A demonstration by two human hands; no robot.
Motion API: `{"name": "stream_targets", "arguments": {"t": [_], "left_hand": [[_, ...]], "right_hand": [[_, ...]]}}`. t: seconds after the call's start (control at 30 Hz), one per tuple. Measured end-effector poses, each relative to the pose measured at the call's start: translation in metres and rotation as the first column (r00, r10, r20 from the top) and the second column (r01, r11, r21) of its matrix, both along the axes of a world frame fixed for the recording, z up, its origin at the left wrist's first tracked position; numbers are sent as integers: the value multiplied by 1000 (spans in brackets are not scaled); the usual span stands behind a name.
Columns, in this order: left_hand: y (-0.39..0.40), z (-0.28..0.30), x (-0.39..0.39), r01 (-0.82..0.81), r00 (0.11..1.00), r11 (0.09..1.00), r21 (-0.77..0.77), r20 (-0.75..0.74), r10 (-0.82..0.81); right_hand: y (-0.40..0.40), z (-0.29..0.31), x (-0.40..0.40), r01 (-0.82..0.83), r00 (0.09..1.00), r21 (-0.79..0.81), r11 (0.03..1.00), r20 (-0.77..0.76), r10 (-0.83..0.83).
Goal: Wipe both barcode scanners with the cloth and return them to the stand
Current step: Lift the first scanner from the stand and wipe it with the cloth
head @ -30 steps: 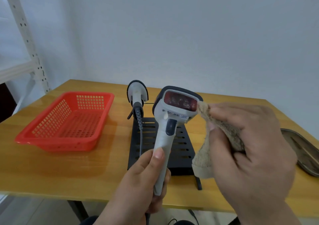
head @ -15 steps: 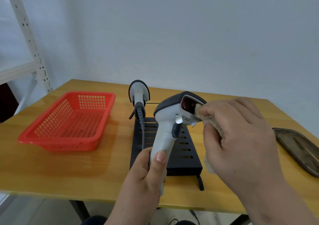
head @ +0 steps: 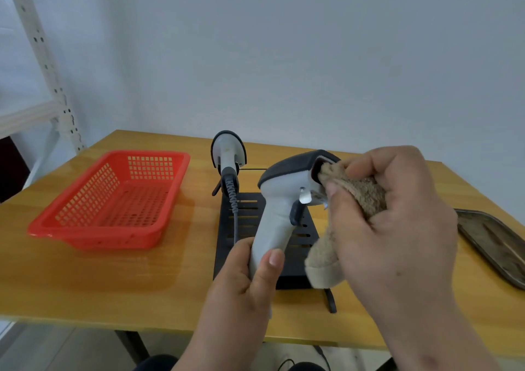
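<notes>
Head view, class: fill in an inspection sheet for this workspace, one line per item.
Surface: wooden table, glossy.
Job's things: held scanner lifted above black stand; second scanner on the stand; tan cloth against the held scanner's window.
Clutter: red basket, metal tray.
Grips: left hand holds the scanner handle; right hand holds the cloth.
Cables: coiled cord from second scanner.
Surroundings: white wall, shelf upright.

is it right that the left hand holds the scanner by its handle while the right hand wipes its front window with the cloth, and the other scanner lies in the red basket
Not quite. The head view shows the other scanner on the black stand, not in the red basket. The rest holds: the left hand grips the held scanner by its handle, and the right hand presses the cloth to its front window.
</notes>
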State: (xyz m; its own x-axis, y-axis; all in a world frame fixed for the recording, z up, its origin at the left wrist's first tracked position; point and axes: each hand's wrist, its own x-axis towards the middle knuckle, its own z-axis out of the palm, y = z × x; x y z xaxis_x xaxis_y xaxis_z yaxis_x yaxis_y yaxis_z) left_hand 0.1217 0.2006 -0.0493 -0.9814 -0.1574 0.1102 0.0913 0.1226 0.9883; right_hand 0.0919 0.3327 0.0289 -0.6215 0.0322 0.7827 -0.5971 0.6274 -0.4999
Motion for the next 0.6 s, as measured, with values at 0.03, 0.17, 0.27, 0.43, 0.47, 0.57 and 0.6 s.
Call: {"name": "stream_targets", "arguments": {"t": [0.03,0.17,0.27,0.43,0.47,0.57,0.6], "left_hand": [[1,0,0,-8,1000,1000,-26,-11,8],[-3,3,2,2,1000,998,60,-11,-1],[-7,2,2,-1,1000,997,79,-3,1],[0,1,-1,8,1000,1000,28,-6,-8],[0,1,-1,1,1000,1000,26,-10,-1],[-5,3,2,-5,1000,998,64,-11,6],[-8,2,2,-10,1000,998,67,-12,11]], "right_hand": [[-4,0,2,-38,999,-66,997,-19,36],[2,1,0,28,992,106,994,-128,-14],[8,3,-6,107,994,143,984,-37,-102],[-9,2,4,-28,998,-178,984,53,38],[-11,2,5,-57,998,-136,989,2,58],[-3,2,-1,19,996,98,995,-89,-10],[3,0,-5,65,993,169,983,-104,-48]]}}
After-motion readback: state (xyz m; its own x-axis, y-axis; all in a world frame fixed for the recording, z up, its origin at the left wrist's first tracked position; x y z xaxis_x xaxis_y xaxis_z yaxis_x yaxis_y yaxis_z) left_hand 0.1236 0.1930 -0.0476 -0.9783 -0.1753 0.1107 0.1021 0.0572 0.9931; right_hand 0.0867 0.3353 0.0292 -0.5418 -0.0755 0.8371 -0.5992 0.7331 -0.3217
